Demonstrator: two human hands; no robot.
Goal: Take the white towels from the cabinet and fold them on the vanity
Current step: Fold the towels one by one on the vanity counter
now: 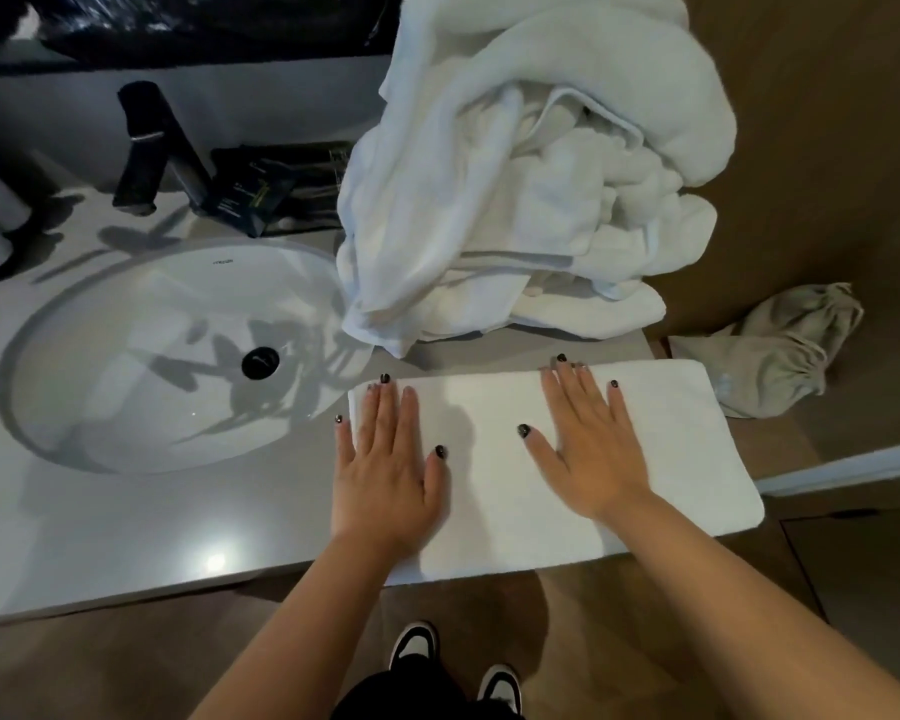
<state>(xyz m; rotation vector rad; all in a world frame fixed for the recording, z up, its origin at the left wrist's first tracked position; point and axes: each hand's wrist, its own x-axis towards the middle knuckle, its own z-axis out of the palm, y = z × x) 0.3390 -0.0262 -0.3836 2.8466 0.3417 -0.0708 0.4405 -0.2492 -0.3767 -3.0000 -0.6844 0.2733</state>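
Note:
A folded white towel (494,475) lies flat at the front right of the grey vanity top (126,527), reaching its right end and front edge. My left hand (385,470) presses flat on the towel's left part, fingers straight. My right hand (588,439) lies flat on its middle, fingers spread. Behind the folded towel a tall heap of crumpled white towels (531,189) is piled on the vanity's back right.
A white oval sink (141,356) with a black drain sits left of the towel, a black faucet (146,148) behind it. Dark packets (261,194) lie beside the faucet. A beige drawstring bag (780,350) lies on the brown floor to the right.

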